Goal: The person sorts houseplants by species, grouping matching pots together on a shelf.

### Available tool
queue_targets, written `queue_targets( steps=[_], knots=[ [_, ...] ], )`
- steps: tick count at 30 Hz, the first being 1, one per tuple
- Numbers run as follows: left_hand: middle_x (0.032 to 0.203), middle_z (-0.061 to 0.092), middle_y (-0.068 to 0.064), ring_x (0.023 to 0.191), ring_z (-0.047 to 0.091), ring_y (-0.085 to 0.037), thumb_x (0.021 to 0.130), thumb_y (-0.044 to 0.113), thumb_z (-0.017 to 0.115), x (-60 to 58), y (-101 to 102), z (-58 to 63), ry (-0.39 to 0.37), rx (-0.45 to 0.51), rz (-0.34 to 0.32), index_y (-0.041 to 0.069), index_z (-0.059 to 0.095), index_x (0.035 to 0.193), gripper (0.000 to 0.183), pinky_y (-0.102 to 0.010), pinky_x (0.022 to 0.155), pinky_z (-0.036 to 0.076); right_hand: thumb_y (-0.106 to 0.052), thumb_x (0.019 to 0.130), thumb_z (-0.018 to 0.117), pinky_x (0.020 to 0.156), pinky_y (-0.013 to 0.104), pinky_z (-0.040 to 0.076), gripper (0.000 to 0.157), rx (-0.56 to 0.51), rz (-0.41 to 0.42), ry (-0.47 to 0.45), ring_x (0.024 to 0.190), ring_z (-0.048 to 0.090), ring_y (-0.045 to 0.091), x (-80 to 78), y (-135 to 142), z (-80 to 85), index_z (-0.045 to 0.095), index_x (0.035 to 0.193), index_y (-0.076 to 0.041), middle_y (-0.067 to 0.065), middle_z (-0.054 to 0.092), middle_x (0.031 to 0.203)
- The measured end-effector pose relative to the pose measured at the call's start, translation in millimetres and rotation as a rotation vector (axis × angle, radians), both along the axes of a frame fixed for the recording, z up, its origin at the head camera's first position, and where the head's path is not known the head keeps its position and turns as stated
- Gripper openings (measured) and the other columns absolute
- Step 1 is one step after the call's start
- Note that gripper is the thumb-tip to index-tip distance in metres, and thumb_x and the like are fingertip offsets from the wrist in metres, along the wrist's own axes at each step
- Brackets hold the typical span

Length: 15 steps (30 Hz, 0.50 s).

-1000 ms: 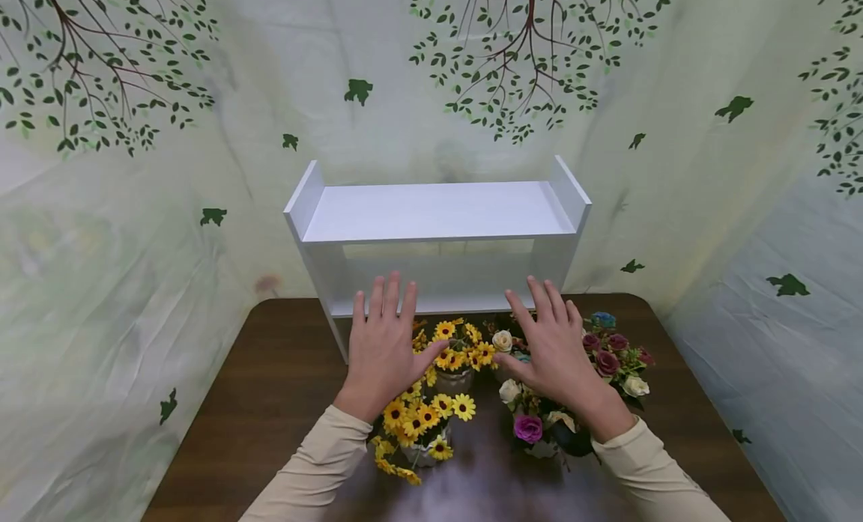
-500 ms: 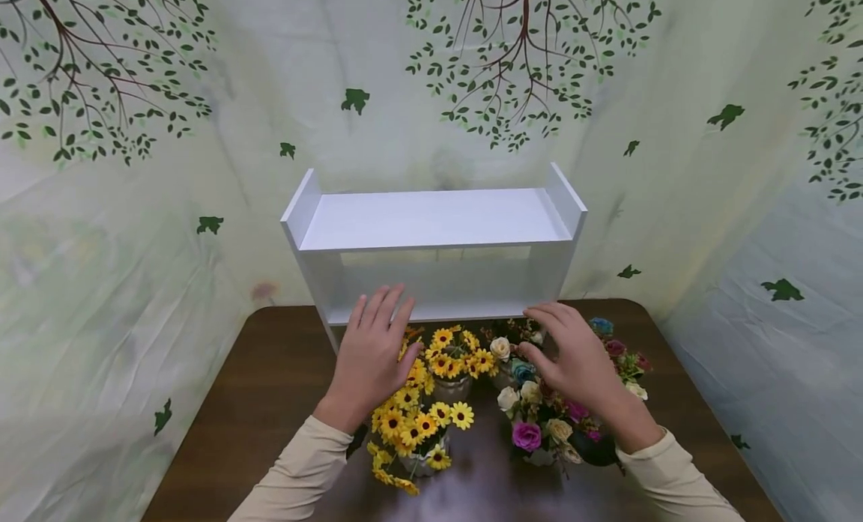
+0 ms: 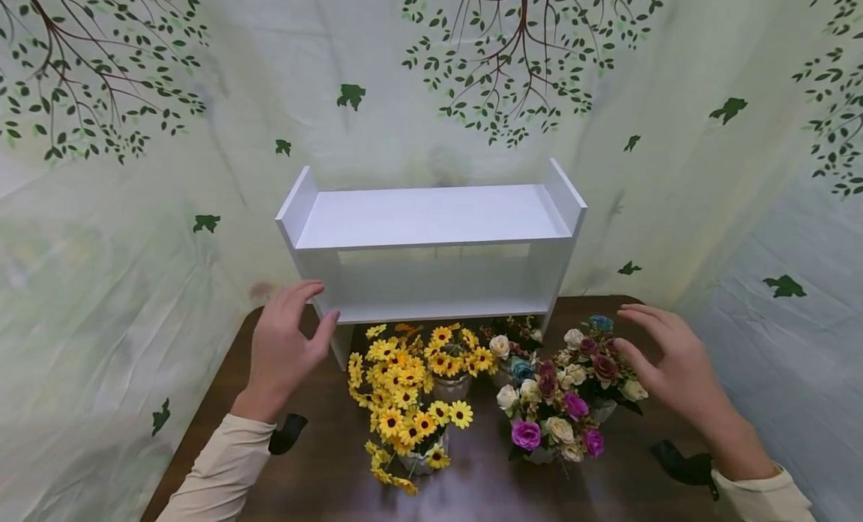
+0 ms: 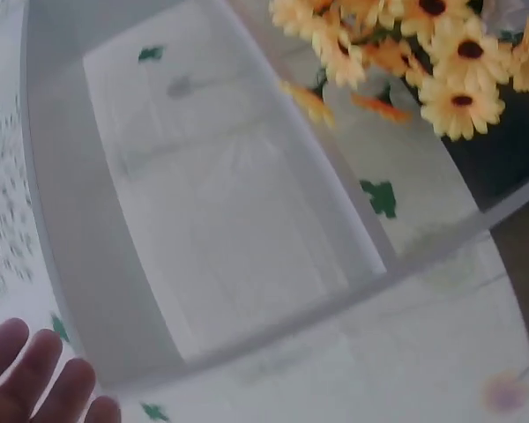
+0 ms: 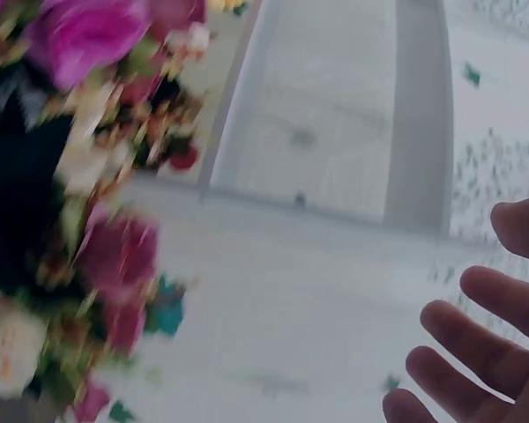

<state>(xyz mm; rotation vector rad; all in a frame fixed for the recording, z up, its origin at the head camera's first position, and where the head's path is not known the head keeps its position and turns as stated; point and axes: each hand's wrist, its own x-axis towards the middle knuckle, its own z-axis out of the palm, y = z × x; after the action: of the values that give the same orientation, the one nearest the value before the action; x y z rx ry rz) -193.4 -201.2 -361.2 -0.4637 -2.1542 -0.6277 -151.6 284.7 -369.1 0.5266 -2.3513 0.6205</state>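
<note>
My left hand hovers left of the yellow flowers, beside the white shelf's left side panel, with relaxed fingers and nothing in it. On the other side, my right hand is held just right of the potted roses, its thumb and fingers apart, holding nothing. Between the hands stand pots of yellow daisy-like flowers and mixed roses in purple, cream and dark red. In the wrist views, the left fingers and right fingers are away from the flowers and shelf.
The two-tier shelf stands at the back of a dark brown table. Another yellow pot and a pot with white and blue roses are in front of its lower tier. A leaf-printed cloth backdrop hangs behind.
Both hands have moved apart, the left one leftward and the right one rightward, from above the flowers to either side. More of the flowers shows now. Shelf and pots stay put.
</note>
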Motion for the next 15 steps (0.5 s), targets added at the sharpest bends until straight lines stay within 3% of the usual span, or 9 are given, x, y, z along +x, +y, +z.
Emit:
queue_targets(
  steps=[4, 8, 9, 11, 15],
  knots=[
    [0.111, 0.067, -0.022, 0.098, 0.064, -0.036, 0.085, 0.011, 0.073, -6.7, -14.6, 0.4, -0.101, 0.173, 0.095, -0.005, 0.063, 0.115, 0.035, -0.034, 0.082, 0.051, -0.002, 0.081, 0.075, 0.097, 0.044, 0.037, 0.042, -0.025, -0.037, -0.010, 0.114, 0.053, 0.041, 4.1, 22.8, -6.6, 0.064, 0.122, 0.000, 0.024, 0.064, 0.124],
    [0.122, 0.061, -0.020, 0.105, 0.063, -0.035, 0.091, 0.023, 0.067, -13.5, -21.3, 1.6, -0.288, 0.345, 0.188, 0.000, 0.055, 0.126, 0.043, -0.038, 0.085, 0.053, -0.005, 0.083, 0.075, 0.092, 0.037, 0.037, 0.039, -0.021, -0.074, -0.025, 0.112, 0.053, 0.035, 8.3, 38.8, -16.2, 0.065, 0.120, -0.001, 0.024, 0.065, 0.122],
    [0.127, 0.059, -0.019, 0.109, 0.062, -0.035, 0.092, 0.027, 0.066, -15.6, -22.1, 2.2, -0.336, 0.379, 0.200, 0.001, 0.053, 0.130, 0.047, -0.043, 0.089, 0.053, -0.006, 0.083, 0.075, 0.089, 0.036, 0.037, 0.038, -0.017, -0.081, -0.029, 0.112, 0.053, 0.029, 9.5, 42.2, -18.7, 0.065, 0.120, -0.001, 0.024, 0.065, 0.121],
    [0.136, 0.054, -0.019, 0.119, 0.058, -0.037, 0.094, 0.032, 0.064, -20.3, -23.5, 3.4, -0.417, 0.436, 0.208, 0.004, 0.047, 0.137, 0.054, -0.054, 0.095, 0.050, -0.007, 0.083, 0.076, 0.084, 0.023, 0.038, 0.037, -0.009, -0.096, -0.038, 0.112, 0.052, 0.008, 11.4, 48.9, -23.6, 0.066, 0.119, -0.001, 0.023, 0.066, 0.119],
    [0.150, 0.045, -0.015, 0.134, 0.050, -0.037, 0.094, 0.039, 0.062, -30.5, -25.1, 5.3, -0.530, 0.489, 0.205, 0.007, 0.038, 0.146, 0.066, -0.056, 0.106, 0.043, -0.007, 0.083, 0.075, 0.077, 0.002, 0.034, 0.036, -0.011, -0.098, -0.070, 0.114, 0.030, -0.026, 14.9, 60.3, -29.9, 0.066, 0.118, 0.000, 0.023, 0.066, 0.116]
  ],
)
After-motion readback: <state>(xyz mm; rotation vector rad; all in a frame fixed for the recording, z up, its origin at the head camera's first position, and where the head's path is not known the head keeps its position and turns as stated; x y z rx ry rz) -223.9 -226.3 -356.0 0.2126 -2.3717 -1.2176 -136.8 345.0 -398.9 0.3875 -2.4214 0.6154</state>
